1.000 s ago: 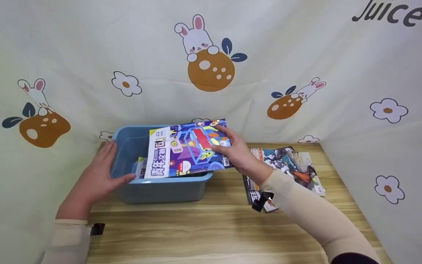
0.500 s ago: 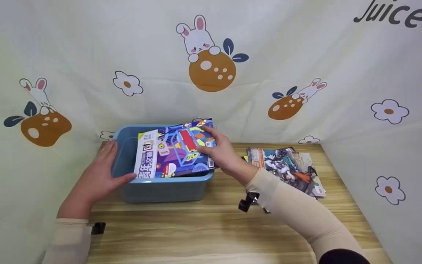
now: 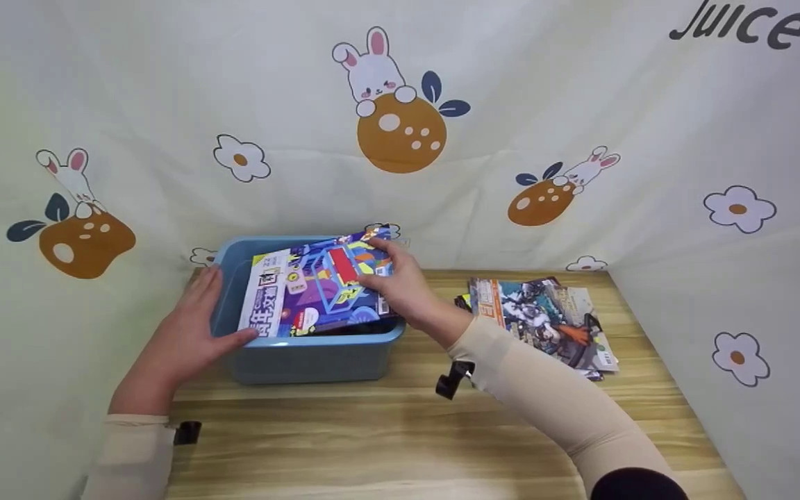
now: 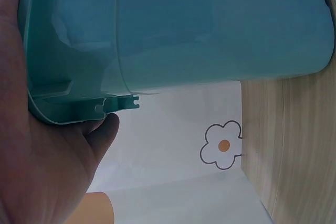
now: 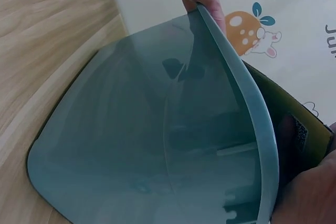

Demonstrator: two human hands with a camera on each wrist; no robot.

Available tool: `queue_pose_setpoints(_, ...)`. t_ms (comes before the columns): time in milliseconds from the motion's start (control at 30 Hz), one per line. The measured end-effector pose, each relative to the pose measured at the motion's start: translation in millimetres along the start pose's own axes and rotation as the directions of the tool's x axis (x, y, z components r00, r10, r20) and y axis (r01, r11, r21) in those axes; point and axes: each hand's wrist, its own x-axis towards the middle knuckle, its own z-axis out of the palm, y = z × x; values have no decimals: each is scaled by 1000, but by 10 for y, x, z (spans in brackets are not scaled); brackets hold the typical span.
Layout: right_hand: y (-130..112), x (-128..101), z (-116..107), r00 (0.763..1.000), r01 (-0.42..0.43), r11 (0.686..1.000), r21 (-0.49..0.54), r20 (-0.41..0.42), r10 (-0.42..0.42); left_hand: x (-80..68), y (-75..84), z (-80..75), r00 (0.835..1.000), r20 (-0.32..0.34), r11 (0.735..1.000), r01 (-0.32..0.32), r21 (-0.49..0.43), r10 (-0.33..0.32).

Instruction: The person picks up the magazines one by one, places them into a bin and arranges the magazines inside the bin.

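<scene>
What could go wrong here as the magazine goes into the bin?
1. The magazine lies tilted across the bin, its near edge on the front rim; it might catch there or bend rather than drop flat.
2. The right hand pinches only one end, so the far end could sag or slip.
3. The left hand grips the bin's left rim; its thumb sits near the magazine's corner and may get nudged.

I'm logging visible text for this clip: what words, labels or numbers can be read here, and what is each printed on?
"Juice": dark letters on the curtain, top right, its top edge cut off.
Large Chinese title on the white strip of the magazine held by the right hand over the blue bin: too blurred to read.
Covers of the magazine stack: too small.
</scene>
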Motion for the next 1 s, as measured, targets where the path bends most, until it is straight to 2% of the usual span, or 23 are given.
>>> queue_pose_setpoints(233,-28,31,139,1000,-2,1000,-27,-23,1,-11,7,2,1000,-3,1000,5,-4,-5)
queue_pose_setpoints(467,-34,44,204,1000,-11,1000,-10,17,11,-18,22,-12,1000,-15,1000,-11,5,11)
queue_pose_setpoints(1000,-45,48,304,999,-24,1000,-17,39,24,-12,13,-5,1000,-13,1000,-18,8,18)
